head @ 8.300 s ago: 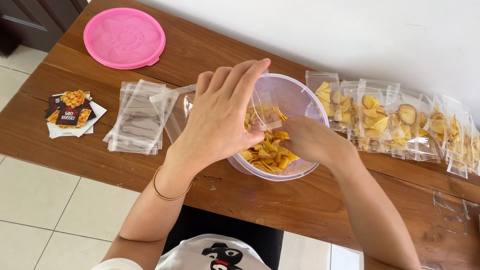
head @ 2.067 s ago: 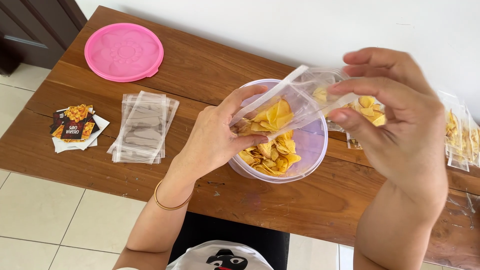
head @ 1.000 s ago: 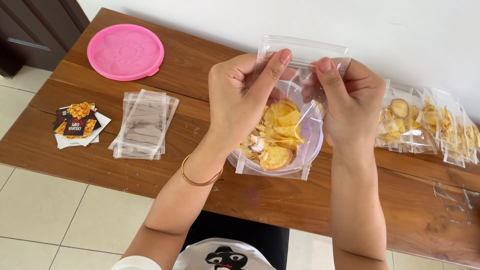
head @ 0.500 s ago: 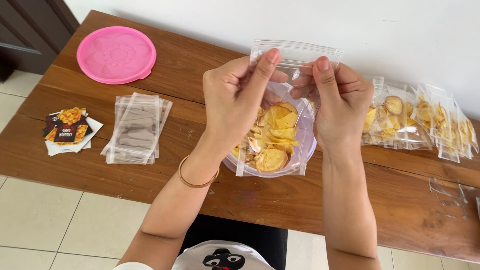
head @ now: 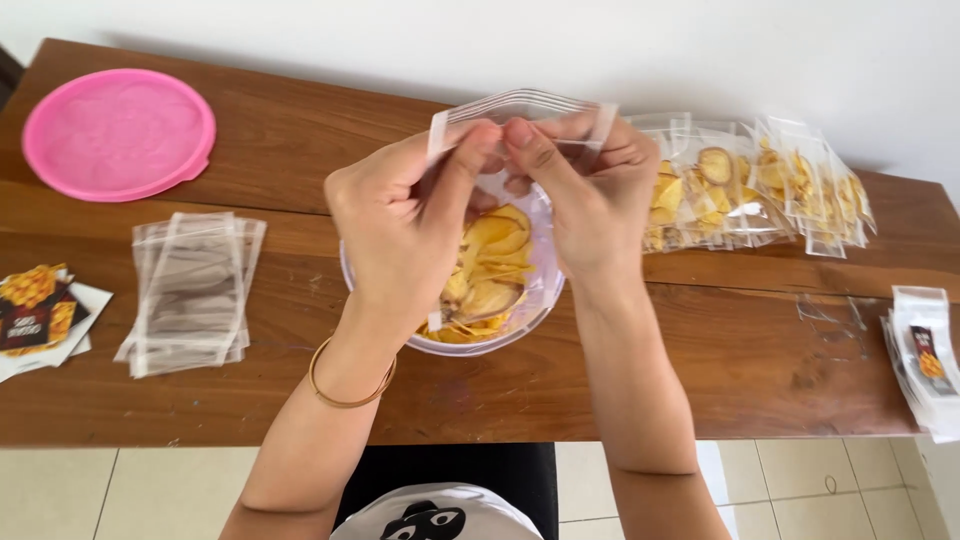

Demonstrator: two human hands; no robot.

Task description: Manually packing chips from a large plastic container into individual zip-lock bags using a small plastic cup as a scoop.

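At the bench's (head: pixel 700 390) near edge the person's forearms rise, a gold bangle (head: pixel 350 375) on the left wrist. Above the bench's middle, the left hand (head: pixel 410 235) and right hand (head: pixel 590 205) each pinch the top strip of a clear bag (head: pixel 500 250) of yellow chips, both in a clenched grip. The bag hangs over a clear bowl (head: pixel 545 290), whose contents the hands mostly hide. Toward the left edge lie empty clear bags (head: pixel 190 290) and printed cards (head: pixel 40 315), cut off by the frame. At the far-left corner lies a pink lid (head: pixel 120 135); toward the far-right, filled bags (head: pixel 760 185). More packets (head: pixel 925 355) at the right edge are cropped.
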